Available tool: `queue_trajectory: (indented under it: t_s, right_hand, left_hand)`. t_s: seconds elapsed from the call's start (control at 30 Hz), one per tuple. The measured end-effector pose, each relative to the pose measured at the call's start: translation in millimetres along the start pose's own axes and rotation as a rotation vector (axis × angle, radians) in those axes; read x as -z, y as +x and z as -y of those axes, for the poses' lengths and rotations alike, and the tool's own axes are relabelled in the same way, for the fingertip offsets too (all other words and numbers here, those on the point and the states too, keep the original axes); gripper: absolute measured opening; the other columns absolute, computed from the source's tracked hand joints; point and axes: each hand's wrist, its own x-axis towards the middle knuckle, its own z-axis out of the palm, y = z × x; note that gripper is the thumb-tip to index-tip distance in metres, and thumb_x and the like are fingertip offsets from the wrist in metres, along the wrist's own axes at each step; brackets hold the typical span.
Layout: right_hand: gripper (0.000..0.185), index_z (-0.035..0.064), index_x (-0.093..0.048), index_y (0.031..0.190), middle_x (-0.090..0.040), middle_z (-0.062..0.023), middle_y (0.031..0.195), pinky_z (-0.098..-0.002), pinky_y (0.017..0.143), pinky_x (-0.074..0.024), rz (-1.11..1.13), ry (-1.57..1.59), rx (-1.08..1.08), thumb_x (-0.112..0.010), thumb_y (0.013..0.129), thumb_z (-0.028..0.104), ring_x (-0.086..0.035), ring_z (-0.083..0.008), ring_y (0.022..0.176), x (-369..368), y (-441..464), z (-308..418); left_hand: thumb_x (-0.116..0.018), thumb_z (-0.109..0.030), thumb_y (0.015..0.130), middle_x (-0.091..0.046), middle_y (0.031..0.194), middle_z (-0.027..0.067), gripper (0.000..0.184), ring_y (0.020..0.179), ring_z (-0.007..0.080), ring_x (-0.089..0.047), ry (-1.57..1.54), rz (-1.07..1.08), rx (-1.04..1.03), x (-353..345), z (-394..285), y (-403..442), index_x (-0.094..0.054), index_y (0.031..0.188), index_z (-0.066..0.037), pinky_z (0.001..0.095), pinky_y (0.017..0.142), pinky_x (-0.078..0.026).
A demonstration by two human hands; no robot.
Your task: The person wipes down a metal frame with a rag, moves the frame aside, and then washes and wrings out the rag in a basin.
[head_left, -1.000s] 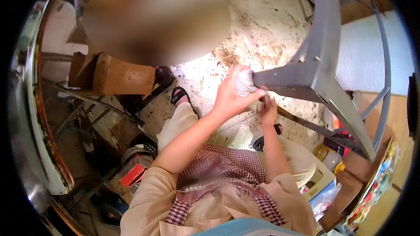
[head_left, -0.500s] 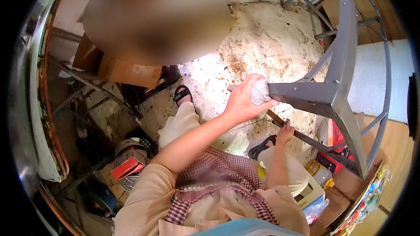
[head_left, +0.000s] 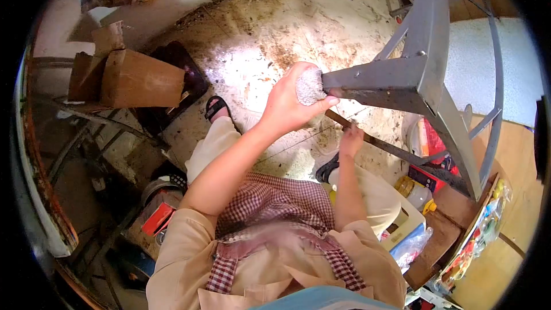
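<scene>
My left hand point(head_left: 290, 100) is curled around a pale grey, fuzzy scrubbing pad point(head_left: 310, 86), pressing it against the end of a grey metal furniture frame point(head_left: 379, 83). The thumb lies along the near side of that end. Lower down, my right hand point(head_left: 352, 139) is closed around a thin, rusty bar point(head_left: 396, 152) of the same frame. Tilted in the air, the frame reaches off to the right, with a curved leg and braces joined to it. My palm hides part of the pad.
Left on the stained floor point(head_left: 252, 34) lies an open cardboard box point(head_left: 143, 80). Metal racks line the left side. At lower right are a bottle point(head_left: 416, 194), plastic bags and a wooden board point(head_left: 519, 195). My sandalled foot point(head_left: 218, 108) stands near the box.
The view has shifted, so the hands and frame appear higher and further left. Both hands keep their grips, and the pad stays at the frame's end.
</scene>
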Motion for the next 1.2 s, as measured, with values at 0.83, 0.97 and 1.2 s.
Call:
queue_trajectory:
  t_s: [0.83, 0.97, 1.2]
  right_hand:
    - [0.036, -0.0001, -0.043, 0.121, -0.051, -0.0086, 0.115, -0.0311, 0.086, -0.0406, 0.661, 1.008, -0.439, -0.047, 0.089, 0.014, -0.049, -0.0176, 0.103, -0.4, -160.4, 107.0]
    - [0.063, 0.0031, -0.025, 0.134, -0.048, -0.0095, 0.117, -0.0295, 0.09, -0.0373, 0.668, 0.715, -0.107, -0.058, 0.084, 0.021, -0.046, -0.0175, 0.106, 12.7, -173.4, 127.8]
    - [0.049, 0.0025, -0.038, 0.123, -0.056, -0.01, 0.105, -0.0315, 0.078, -0.0464, 0.284, 0.96, -0.426, -0.06, 0.082, 0.016, -0.055, -0.0188, 0.092, 18.9, -128.6, 97.3]
  left_hand:
    - [-0.052, -0.059, 0.076, -0.049, 0.119, 0.0117, 0.065, 0.104, 0.0255, -0.048, -0.747, 0.365, 1.311, -41.6, 90.4, -135.7, -0.049, 0.117, -0.009, 0.0414, 0.09, -0.037]
    - [-0.047, -0.063, 0.077, -0.046, 0.122, 0.0153, 0.078, 0.111, 0.028, -0.044, -0.523, 0.248, 1.143, -55.5, 63.9, -130.5, -0.038, 0.126, -0.003, 0.0393, 0.095, -0.033]
    - [-0.066, -0.047, 0.071, -0.018, 0.133, 0.0273, 0.08, 0.119, 0.0385, -0.034, 0.354, 0.09, 0.69, -19.9, 82.6, -73.5, -0.036, 0.128, 0.001, 0.0372, 0.099, -0.032]
